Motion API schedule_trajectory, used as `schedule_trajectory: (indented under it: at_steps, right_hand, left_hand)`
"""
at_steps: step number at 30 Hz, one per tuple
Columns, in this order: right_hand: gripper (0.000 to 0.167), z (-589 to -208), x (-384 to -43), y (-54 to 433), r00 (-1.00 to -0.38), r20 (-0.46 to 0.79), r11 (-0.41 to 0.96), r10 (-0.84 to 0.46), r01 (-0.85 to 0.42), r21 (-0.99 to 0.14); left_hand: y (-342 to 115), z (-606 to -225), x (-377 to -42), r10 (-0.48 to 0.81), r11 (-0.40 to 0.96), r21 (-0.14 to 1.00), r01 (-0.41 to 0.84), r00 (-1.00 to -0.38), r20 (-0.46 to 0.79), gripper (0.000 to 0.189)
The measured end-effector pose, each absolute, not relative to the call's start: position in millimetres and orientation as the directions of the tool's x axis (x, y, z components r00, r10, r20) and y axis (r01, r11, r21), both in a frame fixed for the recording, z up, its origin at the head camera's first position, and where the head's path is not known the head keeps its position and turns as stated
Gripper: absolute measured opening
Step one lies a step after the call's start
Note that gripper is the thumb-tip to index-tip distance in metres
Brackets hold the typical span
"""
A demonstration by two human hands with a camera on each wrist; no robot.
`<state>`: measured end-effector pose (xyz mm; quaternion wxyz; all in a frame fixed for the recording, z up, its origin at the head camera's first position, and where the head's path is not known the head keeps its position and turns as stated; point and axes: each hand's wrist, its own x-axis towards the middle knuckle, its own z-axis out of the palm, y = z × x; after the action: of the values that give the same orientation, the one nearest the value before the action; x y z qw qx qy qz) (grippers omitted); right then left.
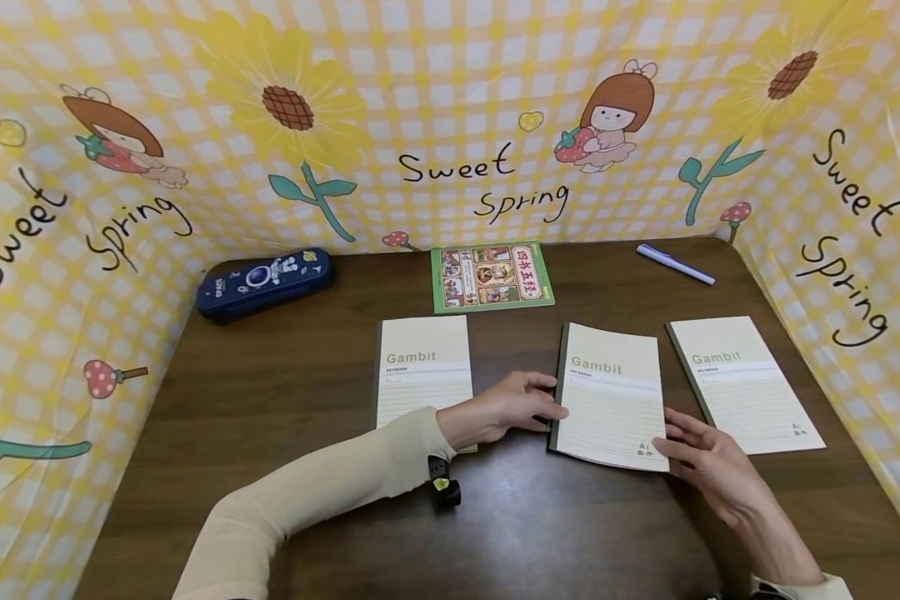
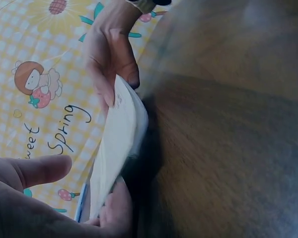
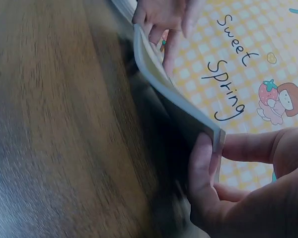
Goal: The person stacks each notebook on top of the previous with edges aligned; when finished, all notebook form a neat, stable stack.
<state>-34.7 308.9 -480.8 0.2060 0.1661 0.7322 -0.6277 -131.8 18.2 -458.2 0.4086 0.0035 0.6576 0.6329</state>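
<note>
The middle Gambit notebook [image 1: 611, 400], cream with a dark spine, is slightly bent, its lower edge raised off the table. My left hand [image 1: 506, 407] holds it at the spine side; in the left wrist view the thumb [image 2: 44, 168] stands away from the cover while other fingers meet the lower edge. My right hand [image 1: 720, 471] pinches the lower right edge between thumb and fingers, which the right wrist view shows closely. Two similar notebooks lie flat: a left notebook [image 1: 426, 350], partly covered by my left forearm, and a right notebook [image 1: 746, 383].
A green-bordered picture book [image 1: 492, 277] lies at the back of the brown table [image 1: 307, 367]. The navy pencil case [image 1: 266, 283] is at the back left, a lavender pen [image 1: 675, 264] at the back right. Yellow checked cloth [image 1: 450, 100] walls the back and sides.
</note>
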Motion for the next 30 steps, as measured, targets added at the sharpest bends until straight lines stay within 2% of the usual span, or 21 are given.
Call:
schedule_trajectory:
  at_steps: [5,12,18,25,30]
  right_hand:
    - [0.074,-479,-33,306,-0.875,-0.480,0.151,-0.065,0.467,-0.871]
    - [0.071,-472,-35,295,-0.898,-0.432,0.123,-0.081,0.421,-0.899]
    - [0.066,-467,-41,275,-0.932,-0.338,0.102,-0.130,0.326,-0.940]
    - [0.062,-463,-51,249,-0.947,-0.277,0.237,-0.161,0.235,-0.942]
    - [0.059,-463,-62,227,-0.955,-0.229,0.346,-0.190,0.153,-0.925]
  left_hand:
    - [15,-458,-132,0.497,0.182,0.849,-0.496,-0.699,-0.514,0.058]
    - [2,-459,-130,0.490,0.144,0.886,-0.441,-0.746,-0.451,0.066]
    - [-22,-450,-125,0.471,0.155,0.914,-0.376,-0.785,-0.403,0.068]
    - [-53,-445,-113,0.453,0.203,0.949,-0.242,-0.836,-0.310,0.070]
    - [-76,-445,-106,0.415,0.210,0.955,-0.208,-0.866,-0.280,0.071]
